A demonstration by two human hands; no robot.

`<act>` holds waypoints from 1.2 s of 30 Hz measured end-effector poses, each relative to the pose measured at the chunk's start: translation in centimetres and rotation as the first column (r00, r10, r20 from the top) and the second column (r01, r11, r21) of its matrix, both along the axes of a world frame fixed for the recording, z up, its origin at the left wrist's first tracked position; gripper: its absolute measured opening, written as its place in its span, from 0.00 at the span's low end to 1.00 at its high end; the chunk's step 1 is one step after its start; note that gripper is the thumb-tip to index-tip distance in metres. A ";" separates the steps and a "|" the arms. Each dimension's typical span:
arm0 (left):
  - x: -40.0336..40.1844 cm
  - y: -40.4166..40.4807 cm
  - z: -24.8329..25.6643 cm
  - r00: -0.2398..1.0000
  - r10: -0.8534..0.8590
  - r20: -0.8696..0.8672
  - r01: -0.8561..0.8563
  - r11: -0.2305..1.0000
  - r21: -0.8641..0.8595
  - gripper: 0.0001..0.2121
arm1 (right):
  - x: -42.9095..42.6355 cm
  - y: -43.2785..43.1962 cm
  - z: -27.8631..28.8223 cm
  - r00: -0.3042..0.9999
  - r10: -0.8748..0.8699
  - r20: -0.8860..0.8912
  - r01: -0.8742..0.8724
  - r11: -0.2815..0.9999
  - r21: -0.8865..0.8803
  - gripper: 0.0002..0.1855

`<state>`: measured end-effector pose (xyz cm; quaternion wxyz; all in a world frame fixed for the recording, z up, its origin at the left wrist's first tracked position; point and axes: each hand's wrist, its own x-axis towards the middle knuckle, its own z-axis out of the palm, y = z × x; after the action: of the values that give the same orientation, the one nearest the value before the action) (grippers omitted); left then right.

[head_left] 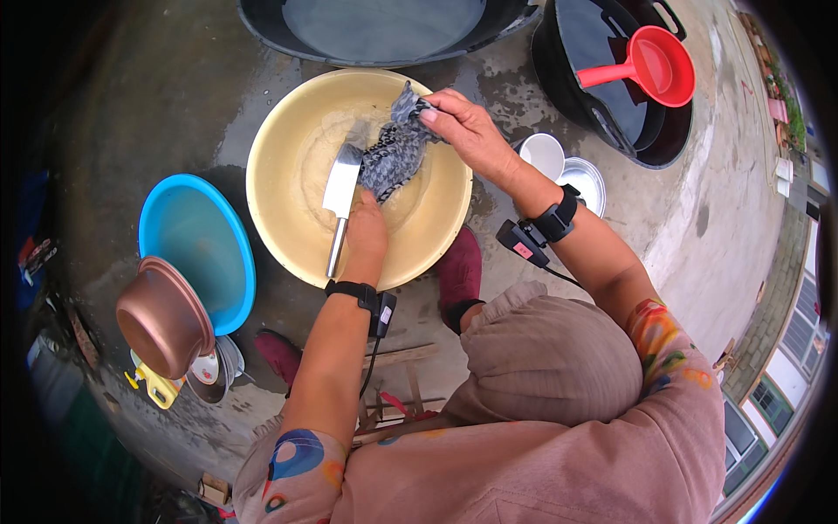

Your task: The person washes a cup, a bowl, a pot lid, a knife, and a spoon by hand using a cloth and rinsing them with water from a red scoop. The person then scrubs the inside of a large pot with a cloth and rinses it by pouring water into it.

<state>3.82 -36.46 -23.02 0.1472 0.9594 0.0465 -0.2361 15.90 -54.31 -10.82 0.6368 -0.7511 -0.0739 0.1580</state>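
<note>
My right hand (468, 131) pinches the upper end of a wet grey patterned cloth (396, 157) between thumb and fingers. The cloth hangs down into a cream-yellow basin (278, 216) with shallow water. My left hand (368, 226) is low in the basin, at the cloth's lower edge; its fingertips are hidden, so I cannot tell what they grip. Close along the left side of that hand is a kitchen knife (342, 187), its broad metal blade beside the cloth and its metal handle pointing toward me. No fingers show over the handle.
Black tubs of water (393, 60) (556, 85) stand beyond the basin, a red dipper (658, 65) on the right one. A white cup (543, 156) and metal bowl (584, 183) sit right. Left are a blue basin (196, 242), a copper-coloured pot (160, 318) and a yellow bottle (160, 386).
</note>
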 end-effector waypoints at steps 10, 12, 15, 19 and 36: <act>-1.1 0.9 -1.7 0.990 0.121 0.066 -0.116 0.989 -0.087 0.16 | -3.0 4.8 -9.6 0.766 0.634 0.102 -0.229 0.419 -0.879 0.09; -0.9 0.9 -1.5 0.987 0.127 0.096 -0.107 0.976 -0.192 0.15 | -3.0 4.7 -9.8 0.753 0.649 0.113 -0.227 0.416 -0.881 0.08; -0.9 0.4 -1.2 0.986 0.163 -0.018 -0.164 0.969 -0.185 0.17 | -2.8 4.9 -9.9 0.734 0.675 0.072 -0.247 0.365 -0.897 0.08; -1.8 0.0 -0.1 0.809 0.431 -0.400 -0.585 0.521 -0.621 0.12 | -2.6 5.0 -8.0 0.743 0.648 -0.170 -0.436 0.275 -0.857 0.08; -1.7 0.7 7.3 0.664 0.426 -0.615 -0.743 0.463 -0.483 0.12 | -2.8 5.0 -9.9 0.829 0.550 0.102 -0.214 0.479 -0.851 0.07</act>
<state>2.09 -35.79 -15.71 0.5599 0.6741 0.3177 -0.3622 13.08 -49.34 -20.68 0.1424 -0.9341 -0.2780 0.1728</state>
